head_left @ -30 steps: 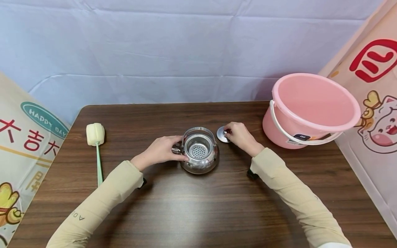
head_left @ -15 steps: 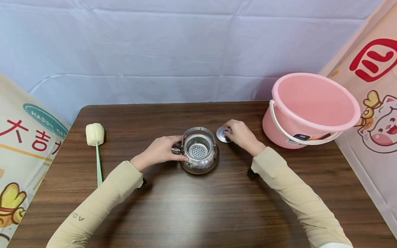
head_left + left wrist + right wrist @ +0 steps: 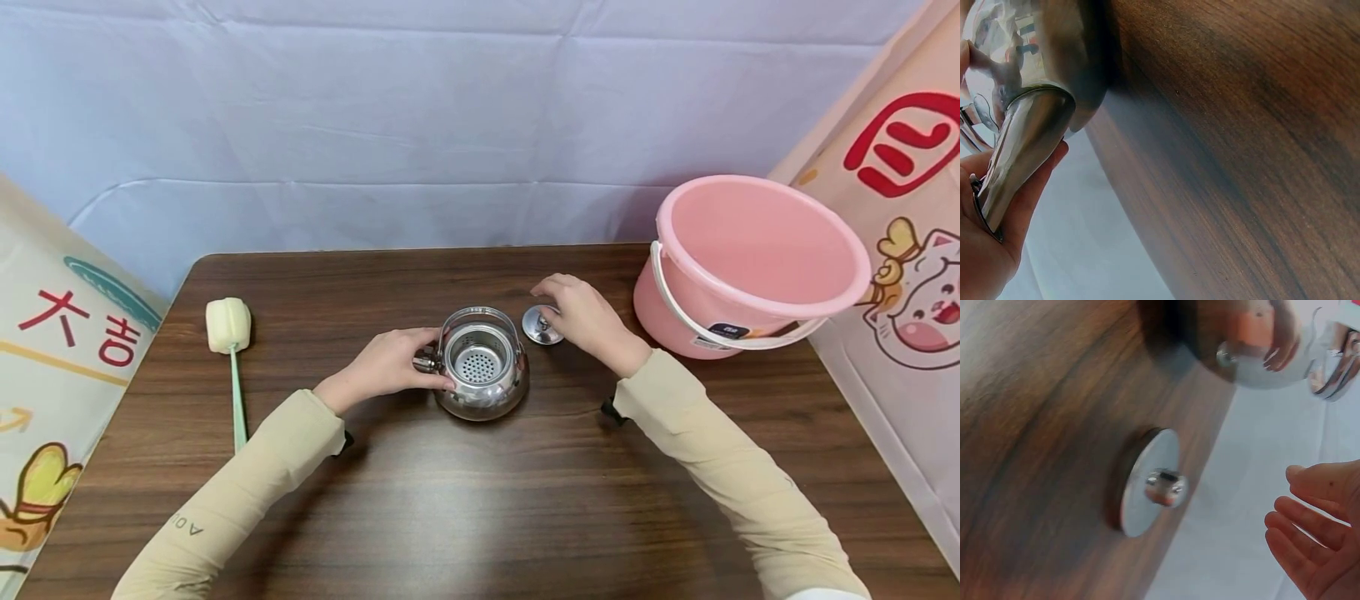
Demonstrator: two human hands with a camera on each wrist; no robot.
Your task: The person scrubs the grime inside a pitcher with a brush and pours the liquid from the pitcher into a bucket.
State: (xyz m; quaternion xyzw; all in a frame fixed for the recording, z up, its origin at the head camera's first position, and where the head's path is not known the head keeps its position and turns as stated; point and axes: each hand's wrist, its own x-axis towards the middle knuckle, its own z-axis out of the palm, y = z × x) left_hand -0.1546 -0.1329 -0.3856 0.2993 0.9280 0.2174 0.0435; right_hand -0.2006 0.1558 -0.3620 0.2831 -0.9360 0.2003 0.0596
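A shiny steel teapot (image 3: 483,406) stands upright on the table, uncovered, and a perforated strainer (image 3: 478,365) shows inside its mouth. My left hand (image 3: 384,368) holds it from the left, thumb on the body. In the left wrist view the fingers lie along and behind the spout (image 3: 1025,147). The round steel lid (image 3: 535,328) lies to the right of the teapot, its knob (image 3: 1167,487) facing up. My right hand (image 3: 588,315) hovers just above and right of the lid, fingers loosely bent and holding nothing; the right wrist view shows a gap between fingertips and knob.
A pink bucket (image 3: 678,321) with a white handle (image 3: 693,327) stands at the back right. A sponge brush (image 3: 228,325) with a pale green stick lies at the left. A pale cloth (image 3: 420,150) hangs behind the brown table (image 3: 450,508).
My right hand has let go of the lid's knob and risen slightly away, its fingers loosening. The lid stays on the table. My left hand and the teapot have not moved.
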